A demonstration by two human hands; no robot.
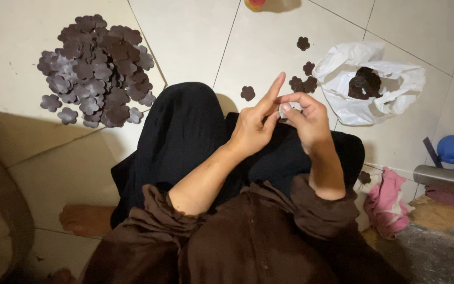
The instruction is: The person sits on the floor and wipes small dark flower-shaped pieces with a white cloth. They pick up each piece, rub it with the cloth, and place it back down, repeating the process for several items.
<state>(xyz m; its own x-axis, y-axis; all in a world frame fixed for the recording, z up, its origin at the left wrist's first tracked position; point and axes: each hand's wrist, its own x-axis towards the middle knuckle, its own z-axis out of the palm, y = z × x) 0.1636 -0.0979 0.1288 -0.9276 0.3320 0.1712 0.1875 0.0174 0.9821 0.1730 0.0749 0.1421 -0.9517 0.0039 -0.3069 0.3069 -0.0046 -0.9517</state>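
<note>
A small piece, mostly hidden, sits pinched between your two hands above your lap; your left hand closes on it with the forefinger pointing up, your right hand curls its fingertips around it. Loose dark flower-shaped cutouts lie on the tiled floor just beyond, a white plastic bag holds more, and a large heap of cutouts spreads at far left.
</note>
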